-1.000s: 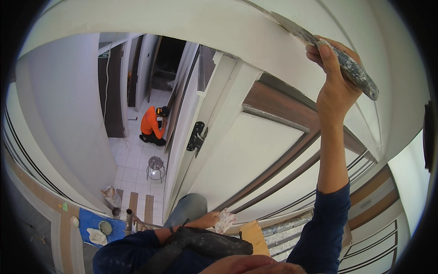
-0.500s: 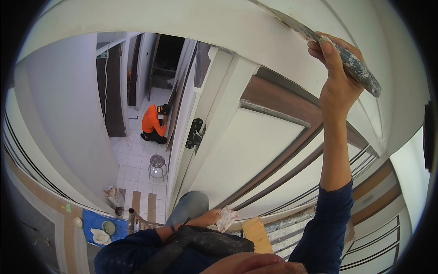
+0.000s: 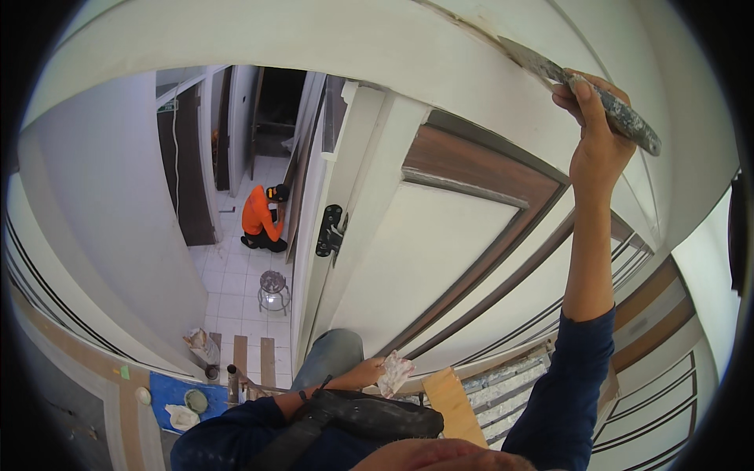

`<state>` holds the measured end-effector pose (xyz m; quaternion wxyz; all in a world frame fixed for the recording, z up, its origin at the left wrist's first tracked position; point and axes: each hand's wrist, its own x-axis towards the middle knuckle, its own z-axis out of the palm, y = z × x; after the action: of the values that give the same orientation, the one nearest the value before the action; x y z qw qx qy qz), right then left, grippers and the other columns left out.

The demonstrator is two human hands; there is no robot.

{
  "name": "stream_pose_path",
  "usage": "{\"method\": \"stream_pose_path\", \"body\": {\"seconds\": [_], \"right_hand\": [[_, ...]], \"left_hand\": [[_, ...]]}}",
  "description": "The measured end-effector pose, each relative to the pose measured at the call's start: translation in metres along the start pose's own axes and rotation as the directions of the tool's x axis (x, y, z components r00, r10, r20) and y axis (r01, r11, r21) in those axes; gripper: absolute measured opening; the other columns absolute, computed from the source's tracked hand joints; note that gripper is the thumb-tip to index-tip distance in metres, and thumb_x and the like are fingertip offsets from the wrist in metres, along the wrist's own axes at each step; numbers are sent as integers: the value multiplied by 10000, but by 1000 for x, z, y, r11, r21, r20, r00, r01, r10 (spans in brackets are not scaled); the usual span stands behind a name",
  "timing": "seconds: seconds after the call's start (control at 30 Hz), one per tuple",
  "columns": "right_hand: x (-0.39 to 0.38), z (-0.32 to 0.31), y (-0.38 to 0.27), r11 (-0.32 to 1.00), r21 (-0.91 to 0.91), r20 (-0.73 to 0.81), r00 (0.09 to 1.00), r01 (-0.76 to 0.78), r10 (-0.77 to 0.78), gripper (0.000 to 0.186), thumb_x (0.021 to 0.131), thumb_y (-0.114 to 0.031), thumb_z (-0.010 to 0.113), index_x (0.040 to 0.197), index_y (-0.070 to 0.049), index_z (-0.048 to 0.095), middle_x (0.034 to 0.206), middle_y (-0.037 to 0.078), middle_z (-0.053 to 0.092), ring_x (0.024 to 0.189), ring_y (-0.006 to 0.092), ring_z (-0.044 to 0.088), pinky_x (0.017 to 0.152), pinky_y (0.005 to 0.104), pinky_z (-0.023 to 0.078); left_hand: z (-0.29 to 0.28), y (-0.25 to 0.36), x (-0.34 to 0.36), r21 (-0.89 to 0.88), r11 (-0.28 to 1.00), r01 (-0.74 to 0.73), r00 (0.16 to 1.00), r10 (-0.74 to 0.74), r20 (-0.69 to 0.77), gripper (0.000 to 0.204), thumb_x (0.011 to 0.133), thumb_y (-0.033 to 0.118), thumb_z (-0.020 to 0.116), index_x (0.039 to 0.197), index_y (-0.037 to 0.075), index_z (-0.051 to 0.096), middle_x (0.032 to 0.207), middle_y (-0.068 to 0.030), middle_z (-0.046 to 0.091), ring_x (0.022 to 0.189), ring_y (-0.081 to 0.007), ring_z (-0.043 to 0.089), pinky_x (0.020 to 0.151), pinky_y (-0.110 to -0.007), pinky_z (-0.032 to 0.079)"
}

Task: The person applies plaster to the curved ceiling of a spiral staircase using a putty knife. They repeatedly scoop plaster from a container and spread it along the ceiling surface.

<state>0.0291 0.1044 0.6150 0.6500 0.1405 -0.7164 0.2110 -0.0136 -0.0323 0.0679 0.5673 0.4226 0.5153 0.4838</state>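
Right hand up, off upper-right corner of the panel. Its fingers grasp the handle of a putty knife; thumb along the near side. Knife is above the panel, blade pointing up-left at a seam in the white beam; can't tell if it touches. Handle and blade both smeared.

Left hand just below the panel's lower-left end, fingers grasping a crumpled white rag with reddish stains; exact grip hard to see. Black bag and yellow board below the panel.

Left of the panel: black fitting on the frame, then, farther off, a crouching co-worker in orange and a round stool on white tiles. Lower left of the panel: sack, blue sheet bearing a tub and white cloth.
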Motion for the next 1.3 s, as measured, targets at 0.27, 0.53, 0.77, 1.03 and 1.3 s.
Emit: {"method": "stream_pose_path", "body": {"seconds": [0.27, 0.53, 0.77, 1.03, 1.3], "right_hand": [[39, -9, -6, 992, -126, 125, 992, -5, 21, 299, 883, -170, 760, 1044, 70, 679, 897, 150, 717, 774, 226, 716, 760, 348, 602], [35, -6, -34, 987, -83, 83, 988, 134, -128, 215, 860, -117, 784, 991, 40, 718, 843, 145, 729, 725, 209, 726, 724, 325, 618], [20, 39, -31, 985, 100, 300, 940, 140, -164, 266, 892, -102, 742, 1106, 26, 648, 1056, 183, 717, 919, 264, 728, 852, 375, 612], [31, 60, -30, 991, 116, 368, 925, 59, -98, 262, 913, -103, 706, 1095, 74, 640, 1101, 219, 701, 956, 285, 722, 873, 389, 609], [31, 28, -26, 994, 105, 99, 994, 41, -52, 248, 869, -145, 771, 993, 59, 706, 858, 161, 724, 753, 238, 731, 755, 348, 616]], "left_hand": [[-4, -54, 29, -93, 995, -44, 999, 45, 3, 384, 1036, 151, 424, 1338, -62, 530, 1213, -138, 668, 1107, -181, 639, 959, -312, 486], [-5, -31, 23, -20, 1000, -9, 998, 10, 61, 398, 1018, 113, 424, 1372, -49, 511, 1273, -130, 647, 1163, -186, 614, 997, -299, 465], [-3, -9, 5, -3, 1000, -24, 999, 24, 28, 410, 1031, 204, 445, 1353, -30, 544, 1280, -137, 653, 1180, -203, 615, 1005, -319, 463], [-4, -43, 25, -36, 997, -67, 998, 67, 3, 397, 1000, 129, 429, 1332, -56, 543, 1253, -179, 656, 1157, -227, 631, 981, -335, 480], [-5, -52, 28, -40, 998, -57, 998, 58, 33, 353, 1029, 124, 451, 1328, -35, 553, 1212, -104, 657, 1105, -142, 600, 969, -296, 465]]}}
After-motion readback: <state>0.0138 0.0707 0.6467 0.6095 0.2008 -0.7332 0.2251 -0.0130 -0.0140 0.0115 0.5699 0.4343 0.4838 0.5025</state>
